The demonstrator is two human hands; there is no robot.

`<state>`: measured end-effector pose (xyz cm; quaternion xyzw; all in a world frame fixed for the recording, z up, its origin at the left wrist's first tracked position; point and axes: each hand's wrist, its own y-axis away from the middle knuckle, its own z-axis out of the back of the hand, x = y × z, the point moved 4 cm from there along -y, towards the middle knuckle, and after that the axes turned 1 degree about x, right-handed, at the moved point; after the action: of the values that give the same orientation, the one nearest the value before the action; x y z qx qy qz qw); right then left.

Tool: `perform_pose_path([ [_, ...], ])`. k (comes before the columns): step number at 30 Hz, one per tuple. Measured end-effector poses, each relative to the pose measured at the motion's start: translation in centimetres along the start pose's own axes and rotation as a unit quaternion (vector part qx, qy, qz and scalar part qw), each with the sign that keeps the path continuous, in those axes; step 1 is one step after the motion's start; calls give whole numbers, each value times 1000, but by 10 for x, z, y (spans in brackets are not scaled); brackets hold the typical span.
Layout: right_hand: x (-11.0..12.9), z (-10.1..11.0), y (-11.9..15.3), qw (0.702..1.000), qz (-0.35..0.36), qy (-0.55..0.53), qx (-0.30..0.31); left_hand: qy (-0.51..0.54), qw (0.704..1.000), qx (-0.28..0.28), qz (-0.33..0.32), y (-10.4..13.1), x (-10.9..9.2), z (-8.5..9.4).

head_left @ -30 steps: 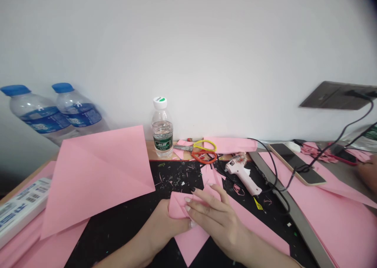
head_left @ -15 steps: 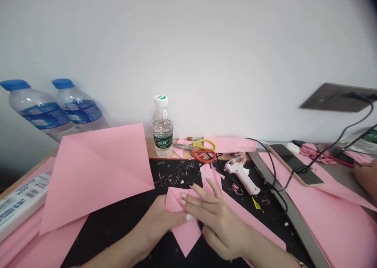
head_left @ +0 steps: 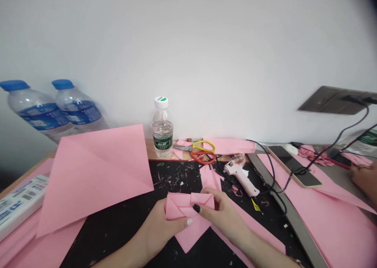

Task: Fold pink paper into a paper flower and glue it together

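Moved from across the folded pink paper (head_left: 193,230) to its right edge, the right hand (head_left: 225,215) is half-closed on it at lower centre; its left edge is pinched by the left hand (head_left: 159,224), most fingers hidden behind.

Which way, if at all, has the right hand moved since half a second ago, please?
Yes: the right hand has shifted slightly rightward, judged against the green-labelled bottle.

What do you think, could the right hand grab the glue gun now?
Probably yes, if the right hand lets go of the folded paper: the glue gun lies nearby, and nothing bulky seems to stand between.
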<state>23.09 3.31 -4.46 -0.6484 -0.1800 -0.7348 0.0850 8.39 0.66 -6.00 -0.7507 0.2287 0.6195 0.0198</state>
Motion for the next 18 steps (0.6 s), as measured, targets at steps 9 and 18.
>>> perform_pose_path([
  [9,-4,-2,4,999,-15,-35,12,-35,999,-41,6,-1,3,3],
  [18,-2,-2,1,999,-19,-19,24,-48,998,-37,24,-2,2,8],
])
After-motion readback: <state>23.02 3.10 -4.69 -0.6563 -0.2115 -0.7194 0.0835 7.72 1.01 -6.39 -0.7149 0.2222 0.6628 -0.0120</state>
